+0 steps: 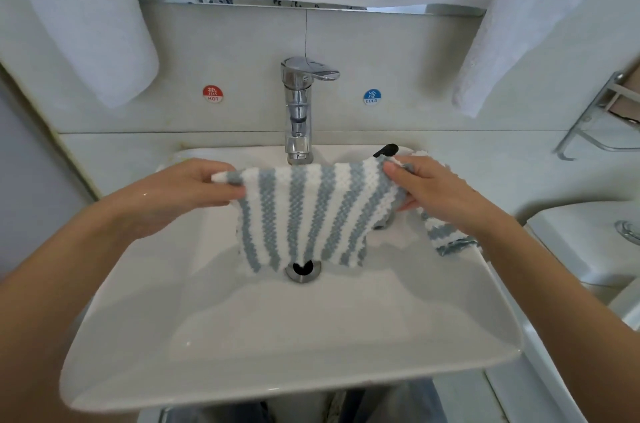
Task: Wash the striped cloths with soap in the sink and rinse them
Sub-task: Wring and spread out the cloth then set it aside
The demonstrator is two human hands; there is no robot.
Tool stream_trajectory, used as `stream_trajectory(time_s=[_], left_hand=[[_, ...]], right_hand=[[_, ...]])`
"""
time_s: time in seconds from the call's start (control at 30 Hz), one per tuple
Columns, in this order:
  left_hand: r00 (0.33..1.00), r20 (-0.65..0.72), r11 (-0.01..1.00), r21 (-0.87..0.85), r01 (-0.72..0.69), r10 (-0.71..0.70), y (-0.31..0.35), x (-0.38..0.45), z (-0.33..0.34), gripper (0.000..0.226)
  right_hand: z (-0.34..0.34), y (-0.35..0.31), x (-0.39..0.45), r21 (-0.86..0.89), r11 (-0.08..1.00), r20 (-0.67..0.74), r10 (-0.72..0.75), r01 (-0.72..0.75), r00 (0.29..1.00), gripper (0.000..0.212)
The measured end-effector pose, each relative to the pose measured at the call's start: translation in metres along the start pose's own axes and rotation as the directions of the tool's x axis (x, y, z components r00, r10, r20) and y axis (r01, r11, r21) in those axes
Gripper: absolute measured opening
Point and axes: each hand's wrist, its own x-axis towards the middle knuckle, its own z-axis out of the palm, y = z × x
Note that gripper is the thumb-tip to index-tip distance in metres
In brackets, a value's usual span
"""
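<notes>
Left hand [207, 187] and right hand [426, 187] each pinch a top corner of the cloth [304, 214] above the sink [277, 353]; soft, limp, likely wet-heavy, best held at corners.

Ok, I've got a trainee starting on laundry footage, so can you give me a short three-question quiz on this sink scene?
1. True or false: water is visibly running from the tap onto the striped cloth.
2. Which hands hold the spread cloth? A) left only B) right only C) both, one at each top corner
3. Where does the second striped cloth lie?

Key
1. False: no stream shows below the spout.
2. C: the left hand and the right hand each pinch a top corner, and the cloth hangs over the drain.
3. At the right side of the sink, under the right hand.
</notes>
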Motion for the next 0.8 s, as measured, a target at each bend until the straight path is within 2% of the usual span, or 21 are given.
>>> stream_trajectory(time_s=[0.07, 0.1, 0.2, 0.23, 0.33, 0.37, 0.47, 0.53, 0.57, 0.63, 0.73, 0.8], left_hand=[[0.998, 0.053, 0.988, -0.154, 0.034, -0.026, -0.004, -0.001, 0.003, 0.073], [0.998, 0.048, 0.982, -0.183, 0.042, -0.034, -0.007, 0.001, 0.006, 0.068], [0.998, 0.005, 0.968, -0.241, 0.068, -0.069, -0.005, 0.003, 0.018, 0.028], [0.997, -0.013, 0.967, -0.247, 0.069, -0.075, -0.005, 0.004, 0.019, 0.032], [0.997, -0.046, 0.951, -0.304, 0.051, -0.068, -0.006, 0.003, 0.018, 0.097], [0.997, -0.052, 0.946, -0.321, 0.042, -0.061, -0.004, 0.003, 0.017, 0.109], [0.997, -0.053, 0.948, -0.316, 0.033, -0.052, 0.0, 0.001, 0.019, 0.117], [1.0, -0.02, 0.964, -0.267, 0.002, -0.007, 0.003, -0.003, 0.02, 0.102], [1.0, -0.014, 0.975, -0.221, -0.027, 0.024, 0.002, -0.004, 0.021, 0.094], [0.994, -0.05, 0.995, -0.03, -0.094, 0.093, -0.002, -0.004, 0.024, 0.082], [0.963, -0.187, 0.945, 0.3, -0.133, 0.195, -0.01, -0.001, 0.035, 0.068], [0.941, -0.25, 0.915, 0.385, -0.121, 0.229, -0.015, 0.0, 0.04, 0.06]], right_hand=[[0.004, 0.0, 0.0, 0.057, 0.998, -0.028, 0.038, -0.036, 0.999, 0.036], [0.007, 0.0, 0.0, 0.089, 0.994, -0.041, 0.064, -0.06, 0.997, 0.036], [0.014, 0.001, 0.002, 0.221, 0.966, -0.074, 0.157, -0.137, 0.985, 0.031], [0.015, 0.002, 0.003, 0.283, 0.945, -0.076, 0.191, -0.162, 0.979, 0.029], [0.019, 0.005, 0.005, 0.41, 0.879, -0.042, 0.285, -0.244, 0.957, 0.026], [0.021, 0.006, 0.005, 0.417, 0.871, -0.029, 0.299, -0.26, 0.954, 0.028], [0.022, 0.01, 0.004, 0.413, 0.877, 0.009, 0.267, -0.247, 0.964, 0.052], [0.02, 0.015, 0.003, 0.345, 0.917, 0.014, 0.211, -0.202, 0.977, 0.072], [0.02, 0.017, 0.004, 0.285, 0.944, 0.0, 0.171, -0.164, 0.985, 0.073], [0.02, 0.021, 0.004, 0.141, 0.988, -0.056, 0.075, -0.067, 0.996, 0.06], [0.025, 0.022, 0.002, -0.039, 0.999, -0.151, -0.034, 0.028, 0.988, 0.038], [0.029, 0.02, -0.001, -0.094, 0.993, -0.185, -0.081, 0.064, 0.979, 0.028]])
